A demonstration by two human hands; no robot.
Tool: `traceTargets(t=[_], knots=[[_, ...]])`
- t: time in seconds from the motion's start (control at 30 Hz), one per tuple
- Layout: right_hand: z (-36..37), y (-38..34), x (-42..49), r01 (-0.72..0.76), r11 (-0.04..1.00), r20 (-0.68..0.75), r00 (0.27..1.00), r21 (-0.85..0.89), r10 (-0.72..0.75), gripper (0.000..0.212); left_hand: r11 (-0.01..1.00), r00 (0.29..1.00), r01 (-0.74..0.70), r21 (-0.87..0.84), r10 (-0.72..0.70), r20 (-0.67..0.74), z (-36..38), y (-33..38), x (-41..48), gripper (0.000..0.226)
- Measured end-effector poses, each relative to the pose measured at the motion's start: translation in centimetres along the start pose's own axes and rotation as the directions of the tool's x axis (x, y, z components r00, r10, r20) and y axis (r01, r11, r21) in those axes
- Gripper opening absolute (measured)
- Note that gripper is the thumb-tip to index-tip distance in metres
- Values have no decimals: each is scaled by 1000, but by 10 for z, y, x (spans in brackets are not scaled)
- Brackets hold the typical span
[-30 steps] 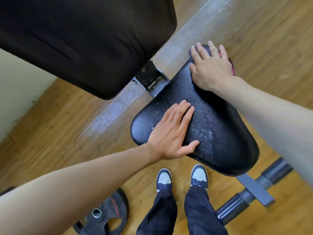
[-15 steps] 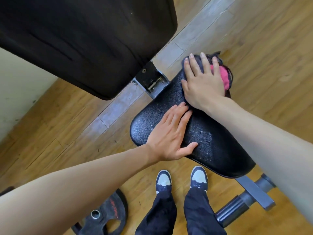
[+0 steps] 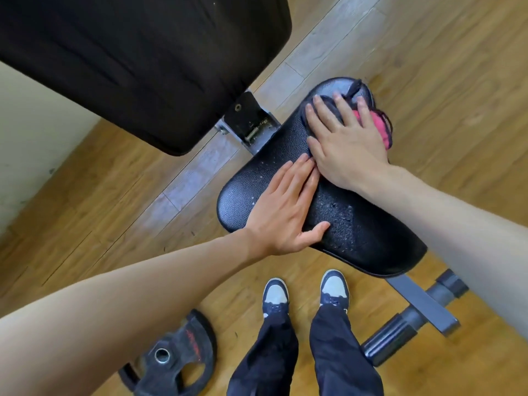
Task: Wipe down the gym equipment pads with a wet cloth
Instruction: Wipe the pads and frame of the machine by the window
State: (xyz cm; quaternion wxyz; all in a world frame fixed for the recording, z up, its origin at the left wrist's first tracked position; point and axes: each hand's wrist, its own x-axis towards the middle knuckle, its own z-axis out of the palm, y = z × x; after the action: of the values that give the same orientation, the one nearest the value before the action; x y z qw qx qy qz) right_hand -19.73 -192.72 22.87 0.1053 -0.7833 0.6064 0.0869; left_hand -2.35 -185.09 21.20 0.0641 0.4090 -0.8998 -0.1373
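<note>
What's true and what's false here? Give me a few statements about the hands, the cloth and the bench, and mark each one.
1. The right hand presses a cloth onto the seat pad. True.
2. The left hand grips the cloth. False: it lies flat on the seat pad, holding nothing.
3. A weight plate lies on the floor. True.
4. The cloth rests on the back pad. False: it is on the seat pad.
5. The person is barefoot. False: shoes are on.
</note>
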Motion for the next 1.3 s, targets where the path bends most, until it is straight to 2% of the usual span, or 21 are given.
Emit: traceTargets(t=[0.07,0.17,0.37,0.43,0.5,0.57,0.67,0.77,0.83,0.87,0.97,1.03,1.1,1.17,1.23,1.3], knots=[[-1,12,-46,62,998,-2,998,2,-62,65,1000,1000,-4,20,4,-11,0,-2,1,95],[-5,40,-77,54,998,99,994,6,-55,68,998,999,41,50,-40,-26,-5,-6,1,102],[-3,16,19,-187,977,77,981,99,180,65,976,981,189,108,-192,16,-9,-24,-15,107],[1,2,9,-108,993,30,994,50,107,65,974,978,199,110,-204,32,-7,-31,-19,106],[1,-3,-35,43,999,8,999,1,-43,68,977,981,187,101,-192,40,-5,-33,-20,105],[1,6,-82,128,992,10,992,10,-128,65,979,981,188,84,-191,27,-3,-33,-20,105],[-6,35,-77,63,997,91,994,42,-67,69,977,979,201,65,-202,1,-1,-30,-19,104],[-7,43,-11,-117,984,103,989,132,103,64,979,979,203,18,-203,-13,-2,-28,-19,102],[-6,28,16,-172,976,78,984,137,162,63,980,980,201,2,-201,-16,-3,-28,-19,101],[-5,19,16,-143,984,62,989,110,137,63,980,980,198,-1,-198,-14,-4,-28,-20,101],[1,2,-43,96,995,-11,995,-1,-96,62,983,983,183,-6,-183,-17,-3,-29,-21,100],[2,9,-92,186,982,-20,982,5,-186,62,983,983,184,6,-183,-15,-2,-30,-21,100],[-1,28,-99,145,989,51,988,24,-146,64,982,982,186,16,-186,-10,-2,-31,-21,101],[-7,40,-68,18,999,67,998,49,-21,67,982,982,189,21,-189,2,-3,-29,-19,102],[-8,35,-20,-126,990,75,990,71,120,64,980,980,198,20,-199,5,-3,-29,-19,102],[-6,9,5,-151,988,67,987,38,149,64,980,980,200,20,-200,-2,-2,-30,-20,101]])
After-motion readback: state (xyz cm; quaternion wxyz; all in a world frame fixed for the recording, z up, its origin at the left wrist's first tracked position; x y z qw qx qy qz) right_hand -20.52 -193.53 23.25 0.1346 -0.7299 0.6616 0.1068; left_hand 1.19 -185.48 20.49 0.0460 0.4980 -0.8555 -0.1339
